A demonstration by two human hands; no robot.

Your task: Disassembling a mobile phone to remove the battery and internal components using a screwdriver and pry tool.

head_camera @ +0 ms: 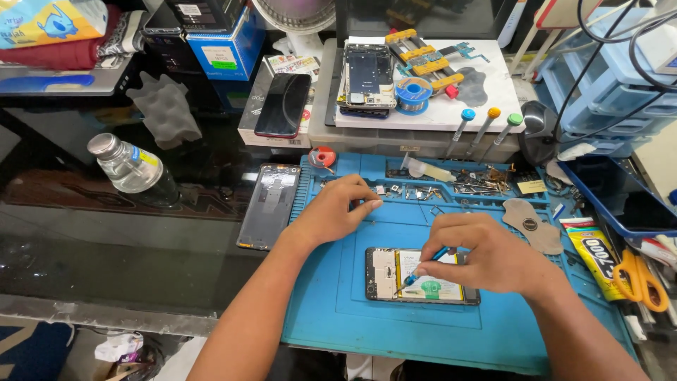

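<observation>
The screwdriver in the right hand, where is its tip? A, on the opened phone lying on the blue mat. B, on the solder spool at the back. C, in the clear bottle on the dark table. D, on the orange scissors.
A: the right hand holds the blue screwdriver with its tip down on the opened phone on the mat.

matt blue rubbery mat (pixel 352 310), glossy black tabletop (pixel 106 247)
</observation>
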